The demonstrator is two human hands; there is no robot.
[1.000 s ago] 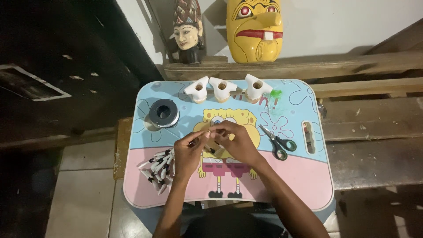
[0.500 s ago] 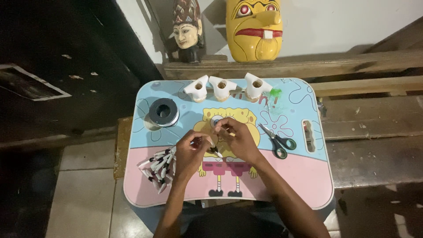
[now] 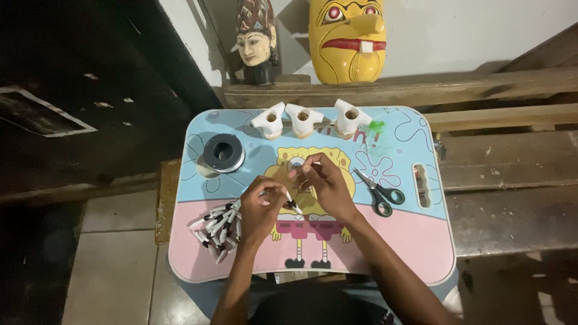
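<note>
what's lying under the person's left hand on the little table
A pile of small white pieces with black ends lies on the pink part of the table, partly beneath the left hand. The covered part stays hidden.

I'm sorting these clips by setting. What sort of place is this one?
Probably a home craft corner, not a factory. The hands work over a child's cartoon lap table set on a tiled floor, and two carved masks, one yellow, lean on rough wooden steps behind it.

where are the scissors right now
In the head view the scissors lie on the right part of the small cartoon table, just right of the right hand and left of the table's handle slot.
</note>
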